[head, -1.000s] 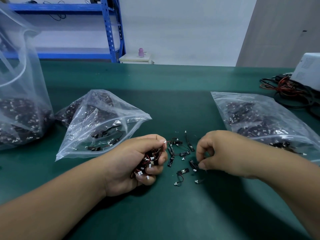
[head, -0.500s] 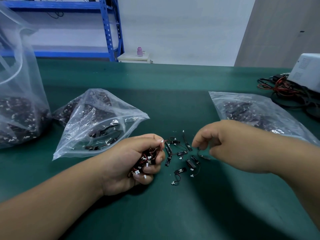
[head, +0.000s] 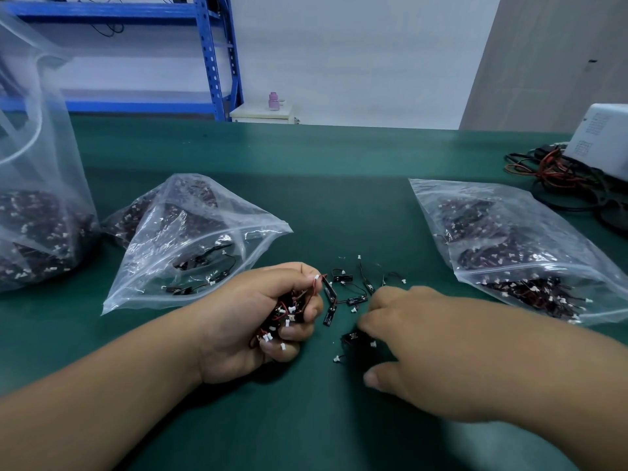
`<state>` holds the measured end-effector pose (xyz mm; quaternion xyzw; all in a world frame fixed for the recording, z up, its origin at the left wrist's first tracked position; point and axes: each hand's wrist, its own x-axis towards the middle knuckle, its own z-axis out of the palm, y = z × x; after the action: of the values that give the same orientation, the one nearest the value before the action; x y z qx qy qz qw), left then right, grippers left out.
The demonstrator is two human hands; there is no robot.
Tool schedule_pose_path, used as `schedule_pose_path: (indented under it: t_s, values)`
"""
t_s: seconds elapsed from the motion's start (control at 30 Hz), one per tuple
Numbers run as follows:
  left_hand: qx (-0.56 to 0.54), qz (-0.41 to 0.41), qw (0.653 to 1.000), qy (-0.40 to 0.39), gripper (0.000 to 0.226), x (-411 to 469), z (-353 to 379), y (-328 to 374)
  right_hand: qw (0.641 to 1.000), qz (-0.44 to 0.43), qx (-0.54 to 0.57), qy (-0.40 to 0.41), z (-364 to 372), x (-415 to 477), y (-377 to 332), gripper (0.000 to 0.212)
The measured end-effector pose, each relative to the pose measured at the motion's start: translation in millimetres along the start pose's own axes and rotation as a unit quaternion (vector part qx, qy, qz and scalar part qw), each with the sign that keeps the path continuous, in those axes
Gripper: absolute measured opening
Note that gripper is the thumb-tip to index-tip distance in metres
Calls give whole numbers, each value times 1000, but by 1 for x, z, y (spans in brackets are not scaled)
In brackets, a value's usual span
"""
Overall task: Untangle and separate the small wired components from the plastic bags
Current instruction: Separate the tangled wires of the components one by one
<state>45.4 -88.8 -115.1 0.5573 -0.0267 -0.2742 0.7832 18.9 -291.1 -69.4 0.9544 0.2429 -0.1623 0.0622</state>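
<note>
My left hand (head: 244,321) grips a tangled clump of small wired components (head: 289,311), black pieces with red wires and white plugs. Just to its right, several separated components (head: 343,294) lie scattered on the green mat (head: 339,185). My right hand (head: 424,341) is low over that scatter, motion-blurred, with its fingertips down on the nearest pieces and its thumb out to the side. An open clear plastic bag (head: 190,246) with a few components lies behind my left hand. A fuller clear bag (head: 516,239) lies at the right.
A tall clear bag (head: 37,198) full of components stands at the far left. At the far right sit a white device (head: 601,141) and a heap of red and black cables (head: 550,171). Blue shelving (head: 217,56) stands beyond the table.
My right hand, lifted and pinching half a second ago, has come down onto the loose components with its fingers spread. My left hand keeps its clump in place.
</note>
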Motion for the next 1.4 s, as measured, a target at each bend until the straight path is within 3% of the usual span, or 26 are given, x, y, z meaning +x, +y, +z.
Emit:
schedule_pose_path:
  t_s: [0.1,0.27,0.67,0.83,0.93,1.07,1.3,1.4]
  values:
    - [2,8,1000,-4,6,1,0,0,999,19,-2,35,4,-6,-11,52]
    - [6,6,1000,-4,11,1,-1,-1,996,35,-24,77,18,-1,-27,87]
    - [0,3,1000,0,8,0,1,1,995,71,-54,35,20,-1,-38,91]
    - [-6,2,1000,-4,8,0,0,1,982,99,-14,160,31,9,-31,89]
    - [-18,2,1000,-10,9,1,-2,0,974,123,53,182,46,30,-21,94]
    - [-30,5,999,-26,7,4,-7,-2,965,124,114,201,56,65,-5,86]
    - [-44,-9,998,-32,5,7,-9,-2,945,102,93,296,52,94,9,38]
    - [-41,-7,999,-20,4,4,-6,-1,937,95,113,318,51,95,11,27]
